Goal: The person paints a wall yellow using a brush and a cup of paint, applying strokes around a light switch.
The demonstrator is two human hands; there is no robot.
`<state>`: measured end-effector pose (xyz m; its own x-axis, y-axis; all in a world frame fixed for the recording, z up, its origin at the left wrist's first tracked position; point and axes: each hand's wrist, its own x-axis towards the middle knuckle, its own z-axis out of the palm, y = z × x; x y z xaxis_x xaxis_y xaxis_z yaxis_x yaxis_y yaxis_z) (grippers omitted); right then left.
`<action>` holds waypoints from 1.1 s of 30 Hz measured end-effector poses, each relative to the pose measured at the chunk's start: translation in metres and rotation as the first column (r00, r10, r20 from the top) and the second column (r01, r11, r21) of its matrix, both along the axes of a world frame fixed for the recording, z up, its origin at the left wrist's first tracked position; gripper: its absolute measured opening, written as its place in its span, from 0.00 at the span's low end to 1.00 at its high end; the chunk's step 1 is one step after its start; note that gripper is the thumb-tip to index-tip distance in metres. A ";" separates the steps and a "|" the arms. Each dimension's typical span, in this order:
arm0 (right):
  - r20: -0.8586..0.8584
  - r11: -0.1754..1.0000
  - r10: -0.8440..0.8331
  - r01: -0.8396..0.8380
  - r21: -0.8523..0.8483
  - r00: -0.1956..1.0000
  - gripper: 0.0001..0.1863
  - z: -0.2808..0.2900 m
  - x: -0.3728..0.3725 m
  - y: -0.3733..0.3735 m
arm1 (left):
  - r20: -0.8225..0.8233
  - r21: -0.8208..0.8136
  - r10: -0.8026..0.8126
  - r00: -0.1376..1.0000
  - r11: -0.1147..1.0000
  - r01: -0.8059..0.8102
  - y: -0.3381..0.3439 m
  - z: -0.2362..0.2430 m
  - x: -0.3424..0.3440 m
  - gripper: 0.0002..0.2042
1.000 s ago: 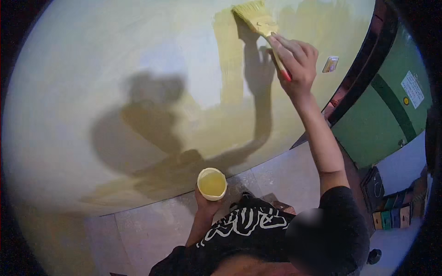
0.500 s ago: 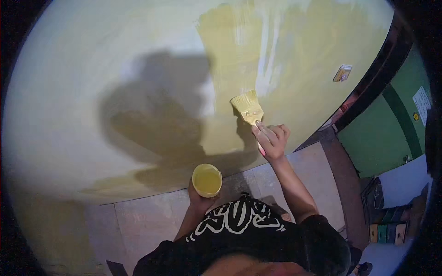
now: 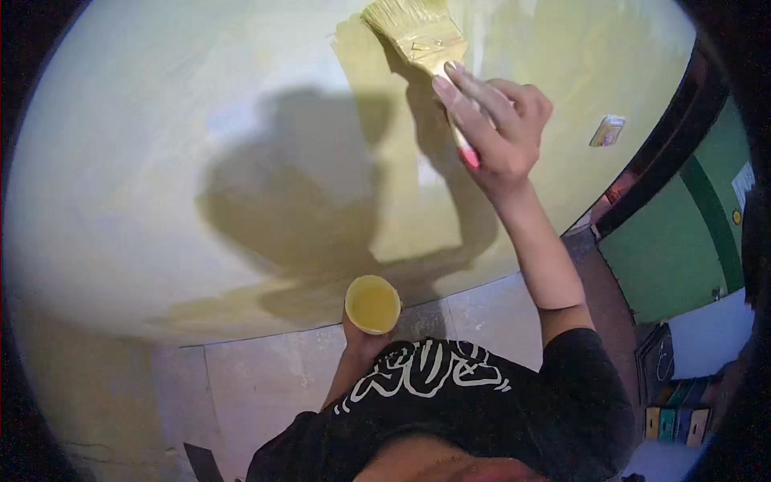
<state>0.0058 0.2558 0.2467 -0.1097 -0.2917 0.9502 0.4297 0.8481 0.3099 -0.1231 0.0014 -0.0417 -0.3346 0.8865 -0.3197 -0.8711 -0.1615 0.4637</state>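
My right hand [image 3: 502, 128] grips a wide paintbrush [image 3: 430, 44] by its handle, whose end is pink. Yellow paint coats the bristles and ferrule, and the bristles lie against the upper part of the wall [image 3: 128, 161]. Fresh yellow strokes cover the wall around and below the brush, beside paler patches to the left. Low in front of my chest, my left hand [image 3: 365, 344] holds a round cup of yellow paint [image 3: 373, 305], its opening facing up. Most of the left hand's fingers are hidden behind the cup.
A light switch plate [image 3: 608, 131] sits on the wall to the right. Beyond the dark door frame [image 3: 654, 165] is a green door [image 3: 666, 249]. Pale floor tiles [image 3: 257, 373] run along the wall's foot. Several coloured upright items [image 3: 676, 426] stand at the lower right.
My right hand has moved the paintbrush up the wall, with the arm stretched farther. The cup in my left hand sits slightly farther right and higher in view.
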 end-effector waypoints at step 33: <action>-0.061 0.995 -0.070 0.065 -0.079 0.996 0.19 -0.018 0.038 0.043 | 0.427 0.360 -0.300 0.853 0.922 0.145 0.006 0.006 -0.009 0.23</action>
